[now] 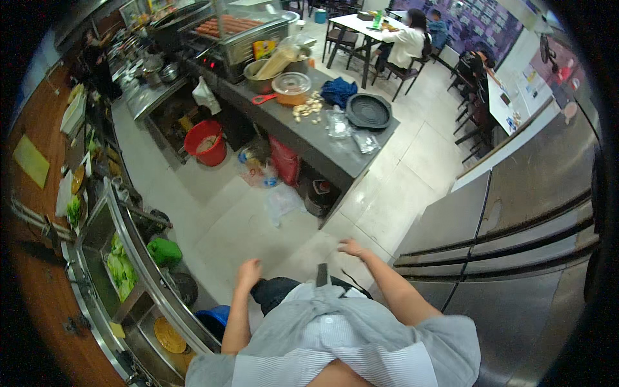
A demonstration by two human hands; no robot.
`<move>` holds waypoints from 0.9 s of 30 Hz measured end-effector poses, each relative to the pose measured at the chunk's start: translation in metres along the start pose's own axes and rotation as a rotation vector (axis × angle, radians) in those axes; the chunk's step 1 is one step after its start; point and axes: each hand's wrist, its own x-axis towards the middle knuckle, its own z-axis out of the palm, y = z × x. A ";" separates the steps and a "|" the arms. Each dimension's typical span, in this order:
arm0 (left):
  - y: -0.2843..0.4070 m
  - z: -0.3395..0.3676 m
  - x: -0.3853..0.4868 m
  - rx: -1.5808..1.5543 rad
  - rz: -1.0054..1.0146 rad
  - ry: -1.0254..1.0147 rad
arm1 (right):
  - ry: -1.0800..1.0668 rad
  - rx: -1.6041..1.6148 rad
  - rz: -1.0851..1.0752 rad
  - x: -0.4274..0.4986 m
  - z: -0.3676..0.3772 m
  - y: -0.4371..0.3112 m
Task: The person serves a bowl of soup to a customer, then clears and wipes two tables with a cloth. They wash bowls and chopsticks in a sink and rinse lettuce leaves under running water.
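Observation:
My left hand (pixel 249 274) hangs in the air in front of my left hip, its fingers curled and partly hidden from view; nothing shows in it. My right hand (pixel 352 247) reaches forward over the floor with fingers apart and holds nothing. Before me stands a dark counter (pixel 333 150). On it lie peeled garlic cloves (pixel 308 107), a dark blue cloth (pixel 339 92), a round black pan or tray (pixel 368 111) and clear plastic bags (pixel 366 141). A clear-lidded orange container (pixel 291 87) sits farther back, beside a pot (pixel 258 77).
On my left runs a steel sink (pixel 140 271) with leafy greens (pixel 121 268). A steel refrigerator (pixel 512 295) stands at my right. A red bucket (pixel 205 142), plastic bags (pixel 285 200) and a dark canister (pixel 320 196) are on the floor. People sit at tables (pixel 348 22) beyond the counter.

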 end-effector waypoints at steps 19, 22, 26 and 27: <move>0.501 -0.115 0.492 0.727 0.396 -0.123 | 0.545 1.723 0.717 -0.110 -0.018 0.224; 0.509 -0.117 0.520 0.775 0.372 -0.237 | 0.549 1.694 0.712 -0.069 -0.075 0.259; 0.522 -0.143 0.561 0.715 0.507 -0.254 | 0.544 1.628 0.723 -0.037 -0.103 0.347; 0.530 -0.152 0.573 0.741 0.494 -0.277 | 0.536 1.630 0.733 -0.032 -0.102 0.371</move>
